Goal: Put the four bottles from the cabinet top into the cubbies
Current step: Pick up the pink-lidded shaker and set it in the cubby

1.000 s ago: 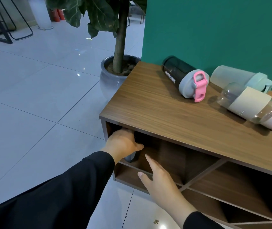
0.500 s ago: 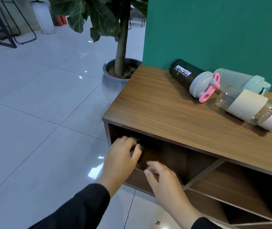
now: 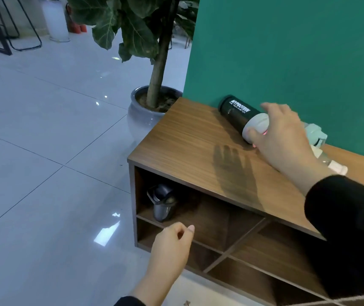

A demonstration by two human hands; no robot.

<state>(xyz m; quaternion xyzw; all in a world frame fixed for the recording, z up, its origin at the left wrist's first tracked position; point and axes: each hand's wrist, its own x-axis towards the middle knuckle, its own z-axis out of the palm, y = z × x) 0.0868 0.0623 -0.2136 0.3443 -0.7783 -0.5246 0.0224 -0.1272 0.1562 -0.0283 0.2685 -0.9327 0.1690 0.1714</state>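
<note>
A dark grey bottle (image 3: 162, 204) stands upright in the top left cubby of the wooden cabinet (image 3: 187, 140). On the cabinet top a black bottle (image 3: 236, 113) with a grey lid lies on its side against the wall. My right hand (image 3: 285, 138) wraps over its lid, thumb on the front. Behind that hand, a mint bottle (image 3: 315, 133) and a clear bottle with a white cap (image 3: 335, 167) are mostly hidden. My left hand (image 3: 170, 248) hovers loosely curled and holding nothing in front of the lower left cubby.
A green wall (image 3: 287, 51) backs the cabinet. A potted plant (image 3: 145, 115) in a grey pot stands on the tiled floor just left of the cabinet's far corner. Further cubbies, split by diagonal dividers, open to the right.
My left hand has let go of the dark grey bottle and drawn back out of the cubby. My right hand has risen from the cubby front to the black bottle's lid.
</note>
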